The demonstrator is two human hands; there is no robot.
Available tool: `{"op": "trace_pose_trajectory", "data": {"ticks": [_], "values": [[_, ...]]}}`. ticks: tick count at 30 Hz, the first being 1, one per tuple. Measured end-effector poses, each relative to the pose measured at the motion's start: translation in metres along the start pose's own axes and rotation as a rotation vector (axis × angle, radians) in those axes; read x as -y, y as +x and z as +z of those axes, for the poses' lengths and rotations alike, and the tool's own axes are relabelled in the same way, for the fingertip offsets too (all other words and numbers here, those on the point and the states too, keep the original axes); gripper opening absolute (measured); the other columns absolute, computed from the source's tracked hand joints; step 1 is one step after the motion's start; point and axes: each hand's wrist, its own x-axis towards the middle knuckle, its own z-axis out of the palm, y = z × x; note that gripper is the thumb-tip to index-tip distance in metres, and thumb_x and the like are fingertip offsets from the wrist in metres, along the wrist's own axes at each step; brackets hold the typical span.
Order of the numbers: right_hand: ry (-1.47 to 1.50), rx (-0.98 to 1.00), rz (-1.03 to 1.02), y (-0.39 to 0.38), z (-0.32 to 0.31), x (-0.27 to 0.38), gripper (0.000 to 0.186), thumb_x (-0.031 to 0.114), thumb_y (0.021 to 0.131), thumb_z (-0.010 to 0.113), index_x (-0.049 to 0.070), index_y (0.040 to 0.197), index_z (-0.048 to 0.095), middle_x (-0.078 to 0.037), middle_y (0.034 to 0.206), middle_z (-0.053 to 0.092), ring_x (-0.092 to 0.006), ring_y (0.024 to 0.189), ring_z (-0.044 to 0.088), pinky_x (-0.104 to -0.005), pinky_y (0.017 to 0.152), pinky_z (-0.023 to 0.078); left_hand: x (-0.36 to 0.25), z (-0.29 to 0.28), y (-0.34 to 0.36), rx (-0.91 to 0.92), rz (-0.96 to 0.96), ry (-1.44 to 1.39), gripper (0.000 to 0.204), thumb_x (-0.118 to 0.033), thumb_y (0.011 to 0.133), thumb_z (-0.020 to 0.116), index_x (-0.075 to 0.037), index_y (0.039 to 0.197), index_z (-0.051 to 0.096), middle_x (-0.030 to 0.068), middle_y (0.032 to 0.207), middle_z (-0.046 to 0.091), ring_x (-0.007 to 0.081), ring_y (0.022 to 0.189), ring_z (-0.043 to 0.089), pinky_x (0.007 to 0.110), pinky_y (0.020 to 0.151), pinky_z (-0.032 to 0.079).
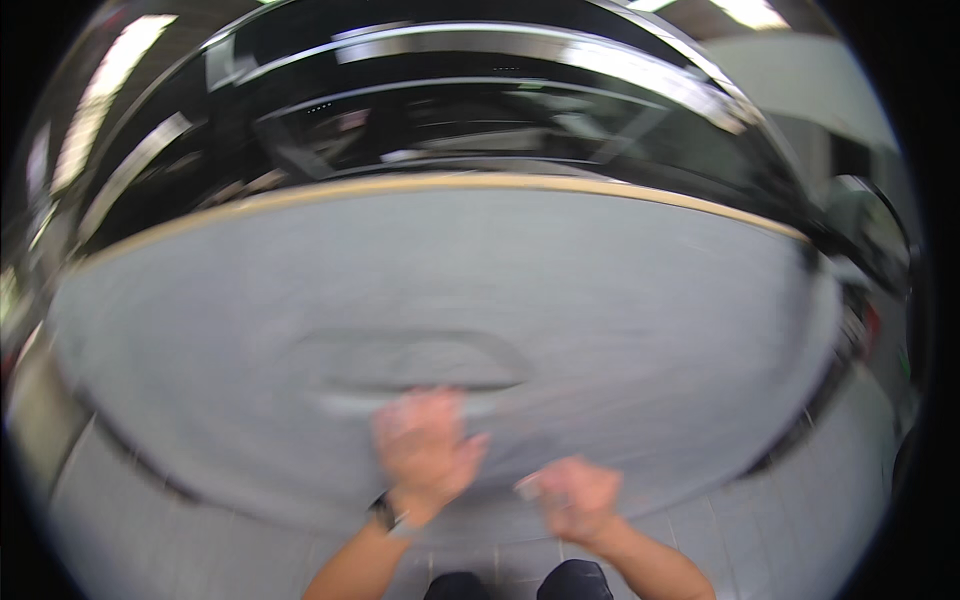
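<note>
The picture is blurred by motion. A large grey car body panel (600, 300) fills the middle, with a recessed door handle (405, 362) in it. My left hand (425, 450) is just below that handle, fingers apart, and seems to hold nothing; a dark watch (386, 514) is on its wrist. My right hand (577, 497) hangs lower and to the right, in front of the panel's lower edge, curled into a loose fist. A pale spot shows by its thumb, but the blur hides whether anything is in it.
Above the panel runs a tan trim line (450, 185), then dark glass (450, 120) with bright metal strips. Grey floor tiles (820, 500) lie below and to the right. My dark knees or shoes (575, 582) show at the lower edge. Blurred dark shapes (870, 230) stand at far right.
</note>
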Motion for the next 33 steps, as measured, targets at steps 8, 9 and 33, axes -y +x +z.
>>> {"op": "trace_pose_trajectory", "data": {"ticks": [8, 9, 33], "values": [[0.215, 0.467, 1.005, -0.114, -0.054, 0.083, 0.037, 0.034, 0.106, 0.057, 0.006, 0.087, 0.071, -0.018, 0.068, 0.067, -0.0421, 0.059, 0.066, -0.0495, 0.055, 0.054, 0.016, -0.075, 0.014, 0.394, -0.026, 0.131, 0.055, -0.031, 0.103, 0.055, 0.006, 0.144, 0.053, 0.0251, 0.142, 0.059, 0.0457, 0.136, 0.054, 0.065, 0.115, 0.039], [0.179, 0.567, 1.135, -0.122, -0.081, 0.112, 0.043, 0.039, 0.108, 0.052, 0.005, 0.091, 0.07, -0.019, 0.07, 0.069, -0.0423, 0.063, 0.069, -0.0514, 0.061, 0.056, 0.02, -0.095, 0.024, 0.606, 0.029, 0.135, 0.068, -0.034, 0.099, 0.057, 0.01, 0.149, 0.044, 0.0285, 0.151, 0.048, 0.0475, 0.144, 0.043, 0.067, 0.119, 0.029], [-0.615, 0.184, 2.92, -0.343, -0.54, 0.608, 0.035, 0.02, 0.096, 0.061, 0.0, 0.125, 0.068, -0.018, 0.125, 0.071, -0.0309, 0.111, 0.072, -0.0401, 0.089, 0.059, -0.212, -0.232, 0.118, 2.038, 0.156, -0.583, 0.037, -0.025, 0.099, 0.062, 0.006, 0.12, 0.065, 0.0233, 0.117, 0.07, 0.0399, 0.108, 0.069, 0.055, 0.091, 0.055]]}}
